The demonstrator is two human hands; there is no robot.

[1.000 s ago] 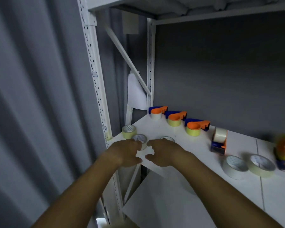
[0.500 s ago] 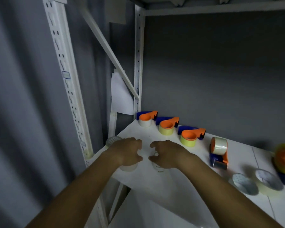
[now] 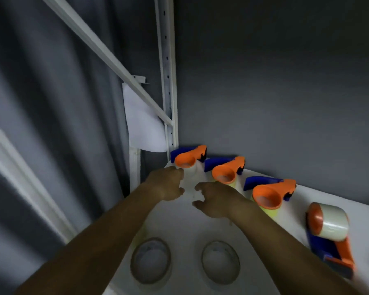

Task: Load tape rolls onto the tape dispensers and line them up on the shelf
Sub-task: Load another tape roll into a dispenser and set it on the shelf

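Note:
Three blue-and-orange tape dispensers stand in a row along the back of the white shelf (image 3: pixel 179 226): the first (image 3: pixel 189 159) in the left corner, a second (image 3: pixel 228 171), and a third (image 3: pixel 269 195), each with a roll under its orange hub. A fourth dispenser (image 3: pixel 328 231) carrying a clear roll sits further right. Two loose tape rolls (image 3: pixel 150 260) (image 3: pixel 221 262) lie flat near the front edge. My left hand (image 3: pixel 166 185) hovers by the first dispenser, fingers loosely curled and holding nothing. My right hand (image 3: pixel 214 200) hangs in front of the second one, also holding nothing.
A white upright post (image 3: pixel 168 81) and a diagonal brace (image 3: pixel 107 54) frame the shelf's left end. A sheet of white paper (image 3: pixel 141 126) hangs behind the post. A dark wall backs the shelf, and a grey curtain (image 3: pixel 41 124) hangs at the left.
Both hands left the loose rolls at the front and reached to the back-left dispensers. The view moved in and tilted down, so the two rolls now lie below my forearms.

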